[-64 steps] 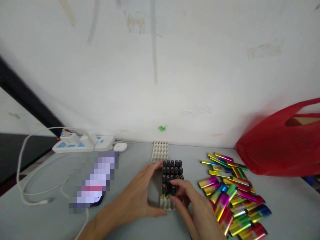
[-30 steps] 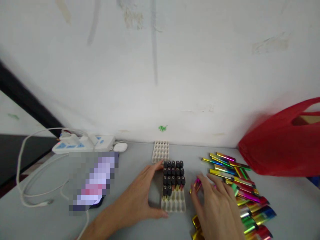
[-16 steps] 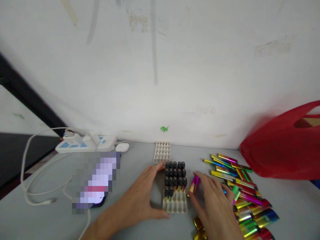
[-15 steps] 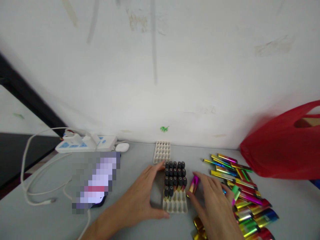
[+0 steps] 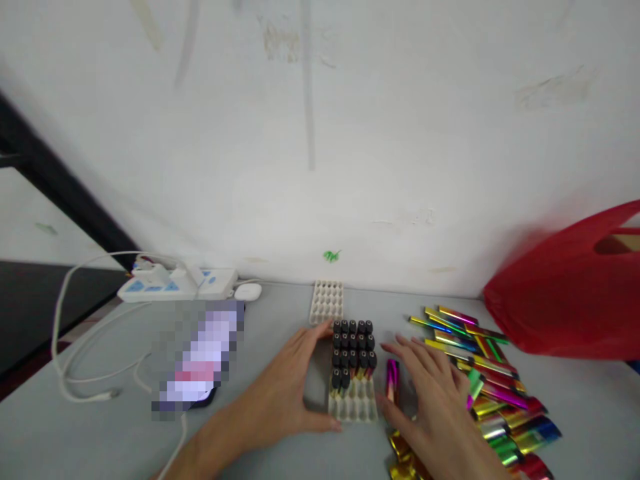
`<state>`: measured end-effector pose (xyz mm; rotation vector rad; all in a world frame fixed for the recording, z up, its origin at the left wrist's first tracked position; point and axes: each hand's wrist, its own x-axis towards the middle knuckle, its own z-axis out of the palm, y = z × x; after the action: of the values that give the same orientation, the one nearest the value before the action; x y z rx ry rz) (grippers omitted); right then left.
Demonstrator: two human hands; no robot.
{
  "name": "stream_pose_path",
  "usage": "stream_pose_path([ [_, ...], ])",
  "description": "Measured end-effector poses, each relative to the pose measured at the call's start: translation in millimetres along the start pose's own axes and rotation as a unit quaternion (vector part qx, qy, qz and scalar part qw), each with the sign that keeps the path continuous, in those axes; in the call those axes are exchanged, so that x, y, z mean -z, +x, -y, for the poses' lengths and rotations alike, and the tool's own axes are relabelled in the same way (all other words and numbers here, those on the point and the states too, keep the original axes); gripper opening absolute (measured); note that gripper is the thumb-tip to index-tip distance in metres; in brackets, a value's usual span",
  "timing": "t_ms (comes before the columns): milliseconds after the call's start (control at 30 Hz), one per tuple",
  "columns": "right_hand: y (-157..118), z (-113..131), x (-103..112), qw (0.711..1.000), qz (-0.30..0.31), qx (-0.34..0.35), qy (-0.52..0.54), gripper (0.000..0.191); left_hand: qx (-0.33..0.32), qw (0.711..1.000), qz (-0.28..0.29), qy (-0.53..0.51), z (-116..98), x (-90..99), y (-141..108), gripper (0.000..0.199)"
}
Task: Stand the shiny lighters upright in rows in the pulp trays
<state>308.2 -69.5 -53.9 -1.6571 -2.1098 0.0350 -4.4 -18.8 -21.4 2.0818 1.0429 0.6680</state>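
Observation:
My left hand (image 5: pixel 280 383) spans the left side of a pale moulded tray (image 5: pixel 363 408), index fingertip at its far corner and thumb at its near corner. Several black-tipped pieces (image 5: pixel 353 341) stand in rows in the tray's far part; the near cups show no pieces. To the right of the tray is a shiny magenta and gold tube (image 5: pixel 393 381). Around it, my right hand (image 5: pixel 433 400) is open, thumb and fingers spread and apparently off the tube. Whether that tube stands or lies is hard to tell.
Many shiny coloured tubes (image 5: pixel 495 373) lie piled on the right, by a red bag (image 5: pixel 565 307). Gold tubes (image 5: pixel 404 460) lie near my right wrist. A second pale tray (image 5: pixel 327 302) sits by the wall. On the left are a phone (image 5: pixel 205 360), cables and a power strip (image 5: pixel 215 283).
My right hand has let go of the magenta tube and its fingers have spread. The tube, tilted before, now looks straighter. My left hand keeps its place at the tray.

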Motion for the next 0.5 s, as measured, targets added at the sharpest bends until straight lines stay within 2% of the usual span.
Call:
stream_pose_path([
  [67, -1.6, -5.2, 1.2, 0.999, 0.028, 0.021, 0.011, 0.074, 0.001, 1.0, 0.002, 0.001, -0.4, 0.3, -0.1, 0.147],
  [133, -1.7, -3.3, 3.6, 0.999, 0.043, 0.005, 0.018, 0.081, 0.006, 1.0, 0.003, 0.0, -0.5, 0.6, -0.2, 0.147],
  [300, 5.3, 15.9, 13.8, 0.997, 0.051, -0.039, 0.04, 0.075, 0.004, 1.0, 0.001, -0.002, 1.9, -0.3, -0.8, 0.143],
  [400, 9.3, 21.5, 15.7, 0.993, 0.062, -0.042, 0.094, 0.08, 0.002, 1.0, -0.001, -0.002, 4.5, -1.5, -1.2, 0.144],
  [500, 11.8, 24.1, 13.5, 0.985, 0.039, -0.044, 0.163, 0.076, 0.001, 1.0, 0.0, -0.004, 5.4, -1.9, -0.9, 0.143],
])
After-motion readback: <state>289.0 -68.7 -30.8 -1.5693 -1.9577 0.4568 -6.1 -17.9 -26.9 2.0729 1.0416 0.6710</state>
